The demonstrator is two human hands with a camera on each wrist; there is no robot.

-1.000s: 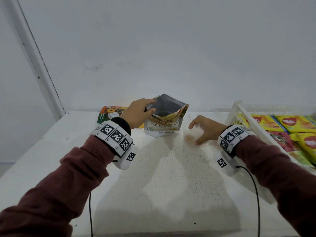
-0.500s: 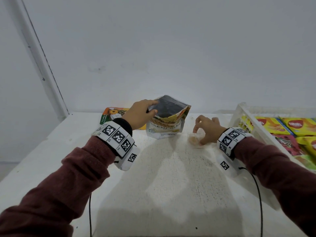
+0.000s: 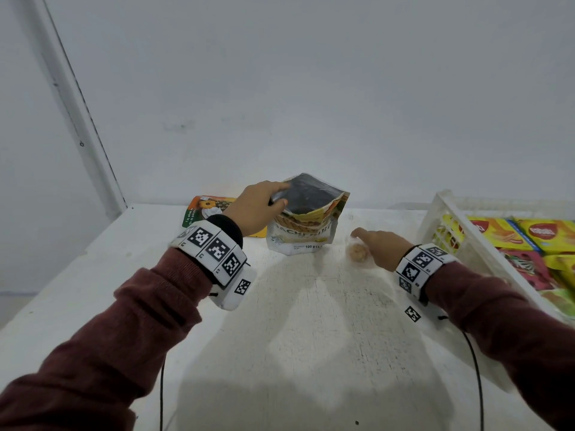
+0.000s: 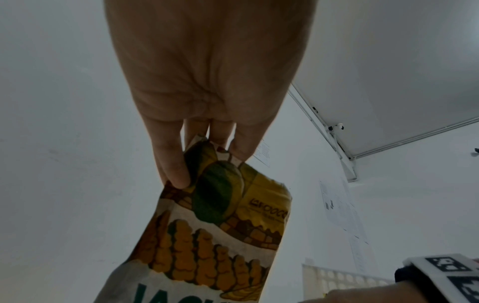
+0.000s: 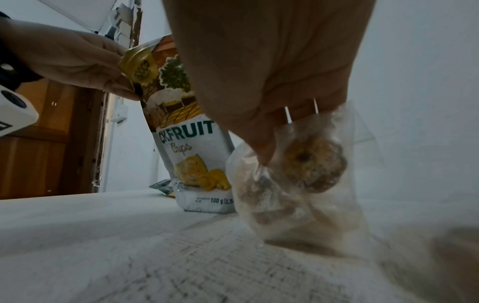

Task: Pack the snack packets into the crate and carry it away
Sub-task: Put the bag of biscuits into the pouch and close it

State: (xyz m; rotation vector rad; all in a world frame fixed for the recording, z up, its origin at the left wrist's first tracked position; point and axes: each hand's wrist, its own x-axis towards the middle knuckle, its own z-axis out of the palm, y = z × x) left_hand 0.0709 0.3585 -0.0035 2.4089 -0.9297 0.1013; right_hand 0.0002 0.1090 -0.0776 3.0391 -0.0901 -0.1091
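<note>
In the head view, a jackfruit chips pouch (image 3: 303,225) is seen standing upright near the centre of the frame, on the white table (image 3: 311,337). Its top left corner is pinched by the left hand (image 3: 256,209), with the thumb on the near side. Just right of the pouch, a small clear bag of cookies (image 3: 357,253) is held at the table surface by the right hand (image 3: 381,247). At the right edge of the frame a white plastic crate (image 3: 451,225) is placed, and yellow and red snack packets (image 3: 497,233) are already lying in it. Behind the left hand, an orange and green packet (image 3: 205,206) is lying flat on the table by the wall.

In the left wrist view, the upper corner of the pouch (image 4: 220,215) is gripped between the thumb and the fingers (image 4: 173,164) of the left hand (image 4: 207,82). The lattice wall of the crate (image 4: 337,280) is visible at the lower right.

In the right wrist view, the top of the clear bag (image 5: 298,184) is pinched by the fingers of the right hand (image 5: 272,71). Ring-shaped cookies are seen inside it, and its lower end is touching the table (image 5: 129,246). Left of it the pouch (image 5: 191,143) is standing, held at the top by the left hand (image 5: 70,61).
</note>
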